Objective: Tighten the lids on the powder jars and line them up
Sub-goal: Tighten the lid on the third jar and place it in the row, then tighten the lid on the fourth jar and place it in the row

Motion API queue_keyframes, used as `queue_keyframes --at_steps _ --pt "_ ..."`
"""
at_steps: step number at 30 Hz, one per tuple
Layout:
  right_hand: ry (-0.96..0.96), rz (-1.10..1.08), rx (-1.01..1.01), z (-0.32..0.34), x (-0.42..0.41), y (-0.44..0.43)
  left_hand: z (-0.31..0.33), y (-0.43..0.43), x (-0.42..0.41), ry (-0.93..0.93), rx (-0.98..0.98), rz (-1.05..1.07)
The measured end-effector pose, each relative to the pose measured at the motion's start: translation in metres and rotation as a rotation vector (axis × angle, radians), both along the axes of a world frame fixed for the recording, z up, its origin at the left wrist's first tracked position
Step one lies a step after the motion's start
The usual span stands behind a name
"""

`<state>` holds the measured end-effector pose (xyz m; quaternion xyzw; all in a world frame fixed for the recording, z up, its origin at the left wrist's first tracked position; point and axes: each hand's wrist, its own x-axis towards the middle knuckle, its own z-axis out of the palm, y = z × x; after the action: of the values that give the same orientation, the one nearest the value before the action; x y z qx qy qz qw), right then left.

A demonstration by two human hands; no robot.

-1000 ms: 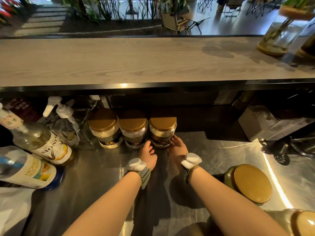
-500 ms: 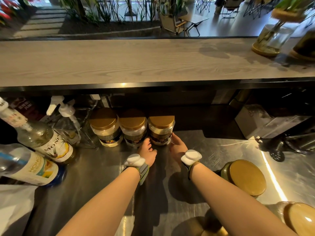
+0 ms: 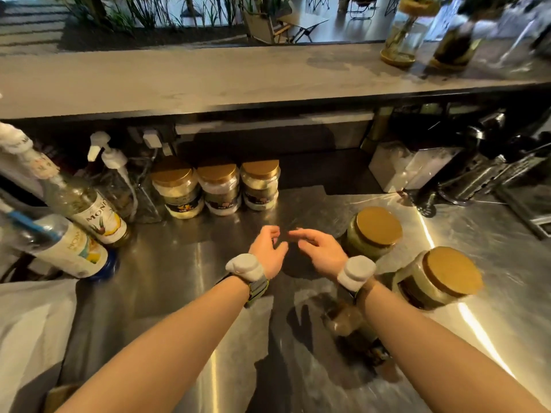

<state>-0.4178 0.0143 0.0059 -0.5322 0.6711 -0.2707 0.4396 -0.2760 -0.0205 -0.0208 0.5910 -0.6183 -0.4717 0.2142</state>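
Gold-lidded jars (image 3: 219,186), 3 in a row, hold pale powders; left hand (image 3: 267,248) and right hand (image 3: 320,250) hover empty, fingers spread.

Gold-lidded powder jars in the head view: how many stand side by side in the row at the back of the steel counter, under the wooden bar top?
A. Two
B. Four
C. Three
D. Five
C: three gold-lidded powder jars stand in the back row, while two more sit apart to the right, beside the empty right hand.
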Motion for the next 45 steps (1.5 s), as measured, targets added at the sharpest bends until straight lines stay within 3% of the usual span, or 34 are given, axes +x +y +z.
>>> queue_keyframes --at_steps 8,14,23,28,36,45 --pt "0.061 -0.149 -0.100 0.014 -0.059 0.099 -0.001 0.081 -0.015 0.029 0.052 -0.123" --pt "0.141 -0.227 -0.077 -0.002 -0.107 0.139 -0.007 0.133 -0.035 0.008 0.104 -0.006" --pt "0.236 0.013 0.135 -0.030 -0.138 0.163 -0.032 0.198 -0.079 0.091 0.364 0.253" --pt "0.245 0.097 0.193 -0.034 -0.147 0.161 -0.038 0.218 -0.106 0.323 0.515 0.382" --pt "0.124 0.132 0.180 -0.037 -0.150 0.161 -0.031 0.230 -0.137 0.503 0.533 0.482" --pt "-0.256 0.081 0.194 -0.029 -0.140 0.171 -0.022 0.231 -0.124 0.196 0.217 0.506"
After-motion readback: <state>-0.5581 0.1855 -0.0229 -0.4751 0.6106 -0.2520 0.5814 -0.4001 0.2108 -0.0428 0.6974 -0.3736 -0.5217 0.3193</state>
